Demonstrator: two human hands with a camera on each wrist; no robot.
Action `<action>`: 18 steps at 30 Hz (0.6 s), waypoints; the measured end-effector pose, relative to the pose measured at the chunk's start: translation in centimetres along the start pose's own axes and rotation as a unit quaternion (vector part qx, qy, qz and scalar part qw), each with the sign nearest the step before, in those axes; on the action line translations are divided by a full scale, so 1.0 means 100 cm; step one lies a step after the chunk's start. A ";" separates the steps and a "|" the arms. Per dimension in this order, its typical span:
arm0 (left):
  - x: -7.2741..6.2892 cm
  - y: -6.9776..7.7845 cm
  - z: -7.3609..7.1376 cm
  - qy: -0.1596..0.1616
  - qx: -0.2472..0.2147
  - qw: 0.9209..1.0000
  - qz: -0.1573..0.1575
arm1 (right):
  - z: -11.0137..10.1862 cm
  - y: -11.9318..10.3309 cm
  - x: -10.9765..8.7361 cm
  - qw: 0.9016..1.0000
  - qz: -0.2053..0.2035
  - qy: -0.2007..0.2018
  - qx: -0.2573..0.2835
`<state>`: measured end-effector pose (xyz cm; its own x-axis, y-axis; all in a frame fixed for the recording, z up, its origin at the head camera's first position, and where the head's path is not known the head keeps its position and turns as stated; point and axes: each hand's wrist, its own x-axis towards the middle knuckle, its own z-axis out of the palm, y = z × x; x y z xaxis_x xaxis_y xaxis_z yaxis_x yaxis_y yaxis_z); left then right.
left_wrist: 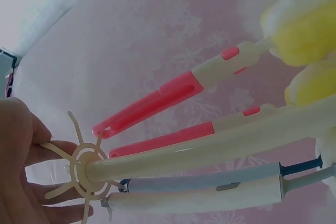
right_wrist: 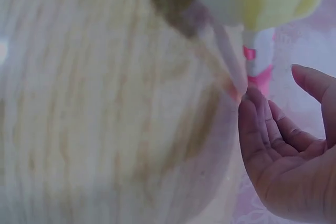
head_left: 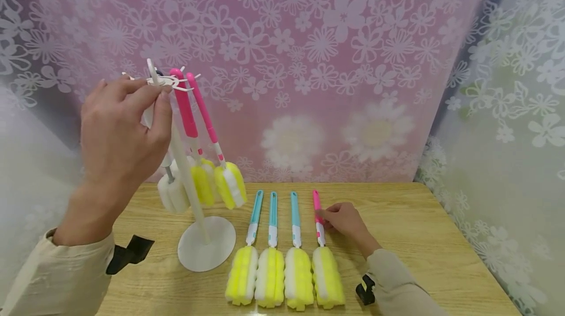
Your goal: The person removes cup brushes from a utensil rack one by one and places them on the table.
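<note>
My left hand point(head_left: 121, 129) grips the hooked top ring point(left_wrist: 92, 174) of a white stand, whose pole point(head_left: 187, 183) leans slightly. From its hooks hang two pink-handled sponge brushes point(head_left: 203, 110) with yellow and white heads, plus a white-handled brush point(left_wrist: 194, 204) and a grey-blue one point(left_wrist: 231, 178). At the table, my right hand point(head_left: 346, 220) has its fingertips at the pink handle of a sponge brush point(head_left: 327, 276) lying flat. In the right wrist view the thumb stands apart from the fingers, which reach that handle point(right_wrist: 260, 80).
Three blue-handled sponge brushes point(head_left: 270, 276) lie side by side to the left of the pink one on the wooden table point(head_left: 397, 237). The stand's round white base point(head_left: 207, 257) sits left of them. A flowered pink curtain point(head_left: 309, 85) hangs behind the table.
</note>
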<state>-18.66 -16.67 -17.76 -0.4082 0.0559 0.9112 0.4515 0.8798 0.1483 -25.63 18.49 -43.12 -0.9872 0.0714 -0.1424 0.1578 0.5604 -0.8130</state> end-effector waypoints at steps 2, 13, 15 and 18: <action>0.001 0.001 -0.002 -0.008 0.002 1.000 0.000 | -0.003 -0.002 -0.001 1.000 -0.011 0.000 0.002; 0.002 0.007 -0.009 -0.038 0.023 0.999 -0.022 | -0.013 -0.021 -0.011 0.997 -0.066 0.011 0.028; 0.002 0.008 -0.010 -0.044 0.017 0.998 -0.033 | -0.014 -0.025 -0.013 0.997 -0.072 0.009 0.038; 0.002 0.010 -0.013 -0.058 0.012 0.997 -0.048 | -0.014 -0.033 -0.016 0.995 -0.090 0.008 0.047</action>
<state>-17.33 -16.41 -16.92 -0.5373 0.0242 0.8430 0.3874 0.8950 0.2213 -24.61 17.65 -39.39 -0.9998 -0.0101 0.0181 -0.0207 0.4851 -0.8742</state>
